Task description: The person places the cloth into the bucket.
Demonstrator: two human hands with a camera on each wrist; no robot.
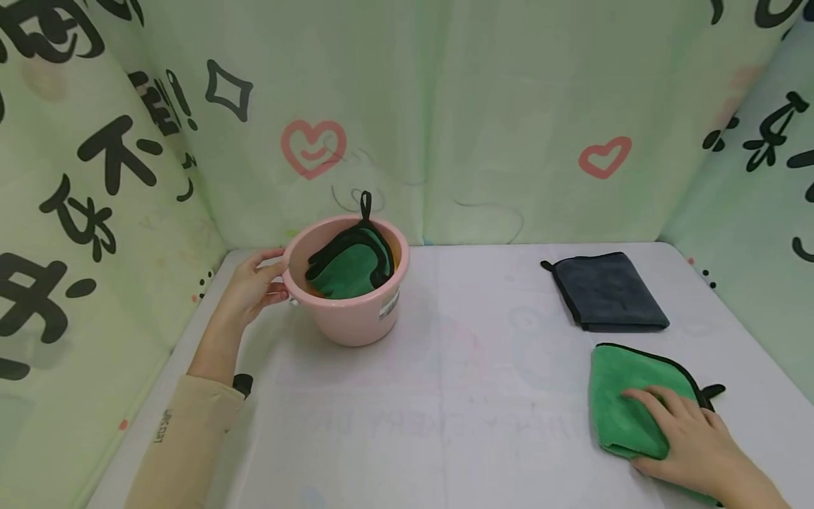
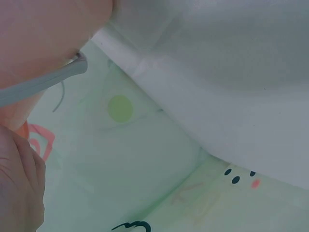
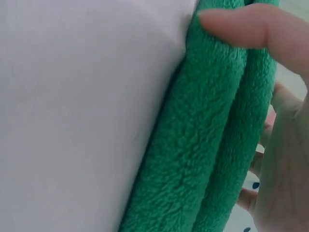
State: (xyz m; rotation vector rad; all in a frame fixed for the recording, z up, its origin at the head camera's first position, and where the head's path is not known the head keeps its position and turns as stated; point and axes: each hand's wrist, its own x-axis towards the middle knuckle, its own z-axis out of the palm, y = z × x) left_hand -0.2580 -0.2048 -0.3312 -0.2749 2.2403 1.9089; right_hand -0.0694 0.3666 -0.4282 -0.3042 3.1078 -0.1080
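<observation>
A pink bucket [image 1: 356,322] stands upright at the back left of the table. In it a folded green towel with black trim [image 1: 346,272] pokes above the rim, its black loop up. My left hand [image 1: 251,286] holds the bucket's left rim; in the left wrist view it shows at the lower left, below the pale bucket handle [image 2: 43,86]. At the front right, my right hand [image 1: 689,438] grips a folded green towel [image 1: 629,396], fingers spread over the top. The right wrist view shows the thumb on the towel's thick folded edge [image 3: 193,121].
A folded dark grey towel [image 1: 610,293] with a black loop lies at the right, behind the green one. The white table [image 1: 464,410] is enclosed at the back and sides by pale green curtains [image 1: 509,106] with printed letters and hearts.
</observation>
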